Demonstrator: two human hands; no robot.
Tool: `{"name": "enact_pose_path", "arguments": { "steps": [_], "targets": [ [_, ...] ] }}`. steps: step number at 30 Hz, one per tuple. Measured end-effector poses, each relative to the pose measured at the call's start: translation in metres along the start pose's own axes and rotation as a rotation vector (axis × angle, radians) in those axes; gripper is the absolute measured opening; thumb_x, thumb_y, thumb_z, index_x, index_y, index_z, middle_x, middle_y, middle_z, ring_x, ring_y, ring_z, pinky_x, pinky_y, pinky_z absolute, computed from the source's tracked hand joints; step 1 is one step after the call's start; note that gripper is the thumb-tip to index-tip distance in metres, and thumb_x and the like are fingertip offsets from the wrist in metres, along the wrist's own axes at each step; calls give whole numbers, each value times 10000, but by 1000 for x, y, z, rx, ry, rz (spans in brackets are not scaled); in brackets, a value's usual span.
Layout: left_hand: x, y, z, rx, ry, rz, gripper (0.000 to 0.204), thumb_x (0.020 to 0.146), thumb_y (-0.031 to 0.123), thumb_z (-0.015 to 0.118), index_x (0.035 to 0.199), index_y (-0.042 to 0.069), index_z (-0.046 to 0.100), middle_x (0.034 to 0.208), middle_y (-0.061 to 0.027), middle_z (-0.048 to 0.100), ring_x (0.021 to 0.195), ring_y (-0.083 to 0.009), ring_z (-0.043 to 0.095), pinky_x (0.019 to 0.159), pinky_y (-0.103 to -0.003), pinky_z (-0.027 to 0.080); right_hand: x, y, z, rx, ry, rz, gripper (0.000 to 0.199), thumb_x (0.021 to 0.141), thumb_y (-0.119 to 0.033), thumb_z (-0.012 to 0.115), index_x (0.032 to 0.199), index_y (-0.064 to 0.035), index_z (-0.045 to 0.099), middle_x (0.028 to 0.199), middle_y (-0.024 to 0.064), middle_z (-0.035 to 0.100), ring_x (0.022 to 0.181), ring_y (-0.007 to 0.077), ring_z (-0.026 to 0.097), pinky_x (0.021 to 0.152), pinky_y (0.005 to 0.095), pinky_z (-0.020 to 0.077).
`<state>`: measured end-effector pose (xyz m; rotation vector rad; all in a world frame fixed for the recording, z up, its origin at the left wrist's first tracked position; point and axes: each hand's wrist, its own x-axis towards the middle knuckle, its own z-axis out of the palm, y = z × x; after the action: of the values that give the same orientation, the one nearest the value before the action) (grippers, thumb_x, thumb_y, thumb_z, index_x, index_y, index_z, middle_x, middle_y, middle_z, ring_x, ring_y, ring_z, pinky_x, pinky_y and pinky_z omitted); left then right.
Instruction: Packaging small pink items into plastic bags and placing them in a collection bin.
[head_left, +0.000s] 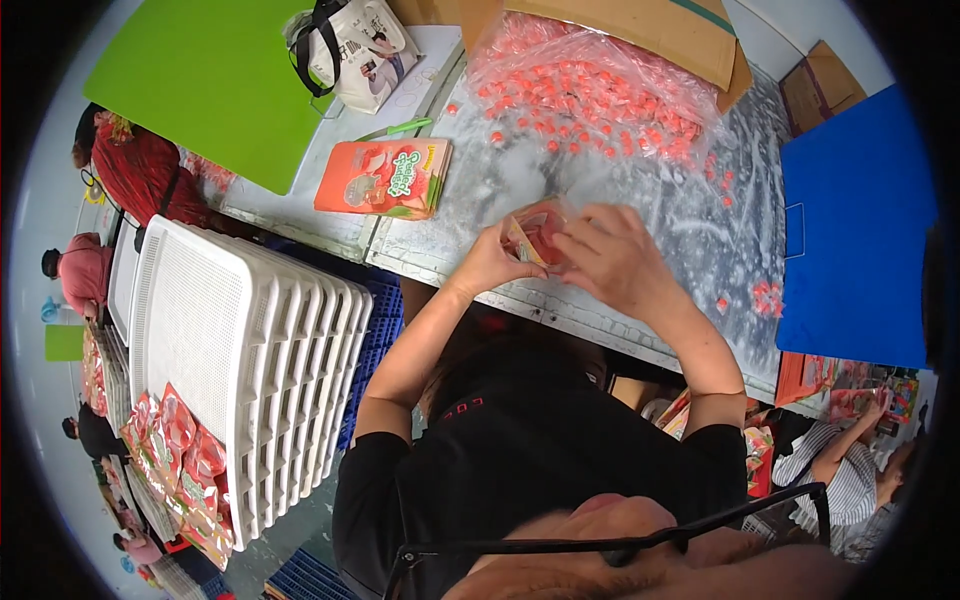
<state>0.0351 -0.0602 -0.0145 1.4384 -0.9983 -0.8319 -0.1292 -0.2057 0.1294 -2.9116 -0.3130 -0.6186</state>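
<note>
Over the near edge of the metal table, my left hand (487,264) is closed on a red packaging pouch (531,226), its mouth open toward me. Red contents or lining show inside the pouch. My right hand (612,262) is at the pouch's right side, fingers curled and slightly blurred at its mouth. What those fingers hold is hidden. Farther back lies a clear plastic bag (600,85) full of small red wrapped pieces, spilling from a cardboard box (660,45). To the left is a stack of flat red pouches (380,178).
Loose red pieces (765,298) dot the metal tabletop (470,180). A green pen-like tool (405,128) lies behind the pouch stack. Green (200,80) and blue (850,240) panels flank the table. Stacked white trays (190,320) with filled pouches (180,440) stand left. Other people (840,465) work nearby.
</note>
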Motion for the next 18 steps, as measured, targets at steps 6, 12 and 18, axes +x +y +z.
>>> {"name": "enact_pose_path", "arguments": {
  "steps": [6, 12, 18],
  "targets": [
    [-8, 15, 26, -3, 76, 125, 792, 657, 18, 865, 1375, 28, 530, 1253, -103, 661, 1047, -136, 645, 857, -284, 547, 8, -8, 21, 48, -509, 59, 115, 751, -45, 624, 823, -1, 700, 845, 180, 686, 894, 296, 675, 762, 390, 531],
    [-11, 19, 30, 89, 153, 125, 635, 693, 12, 843, 1283, 9, 610, 1202, -126, 682, 1002, -151, 673, 839, -303, 572, 18, 8, 27, 176, -678, 161, 111, 737, -36, 646, 828, -5, 702, 871, 177, 697, 851, 324, 676, 761, 389, 538],
    [-10, 35, 26, -330, 290, 1, 382, 757, 12, 811, 1102, -70, 669, 981, -106, 727, 843, -142, 687, 736, -269, 577, 2, 5, 16, 30, 407, 60, 347, 799, -102, 733, 1123, -6, 653, 1105, 120, 647, 947, 246, 641, 784, 338, 528]
  ]
}}
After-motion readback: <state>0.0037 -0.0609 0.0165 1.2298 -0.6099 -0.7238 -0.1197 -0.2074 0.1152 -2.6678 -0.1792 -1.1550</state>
